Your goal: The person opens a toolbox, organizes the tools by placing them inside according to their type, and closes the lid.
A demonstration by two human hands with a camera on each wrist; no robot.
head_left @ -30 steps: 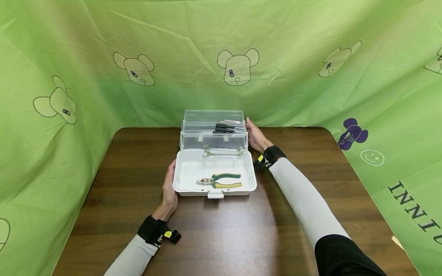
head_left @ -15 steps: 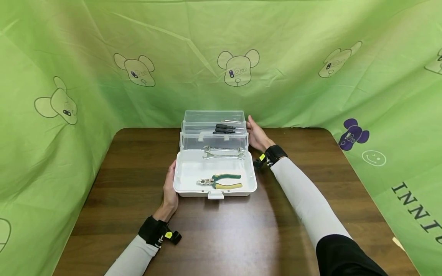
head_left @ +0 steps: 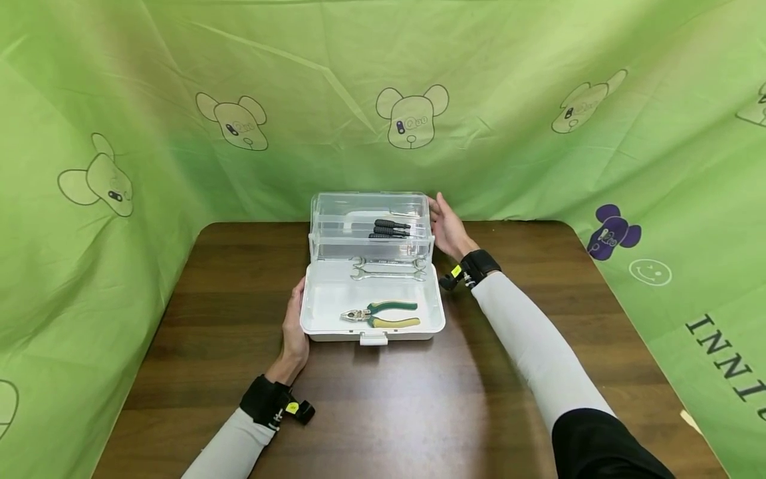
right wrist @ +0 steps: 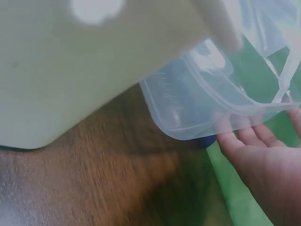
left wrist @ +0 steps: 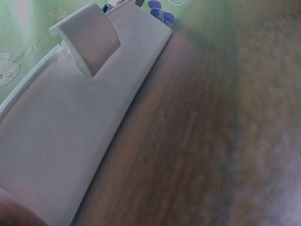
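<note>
A white toolbox with a raised clear lid stands on the table. Its base holds pliers with green and yellow handles and two silver wrenches. Several black-handled screwdrivers show through the clear plastic. My left hand rests along the toolbox's left side; in the left wrist view the white front latch sticks out and only a sliver of hand shows. At the back right, my right hand touches the clear lid, its fingers extended behind the plastic in the right wrist view.
A brown wooden table extends around the toolbox. Close behind its far edge hangs a green curtain with bear prints, which also runs down both sides.
The clear lid has swung up and forward, bringing the tray of screwdrivers slightly with it. My right hand has risen with it; my left hand has stayed at the toolbox's side.
</note>
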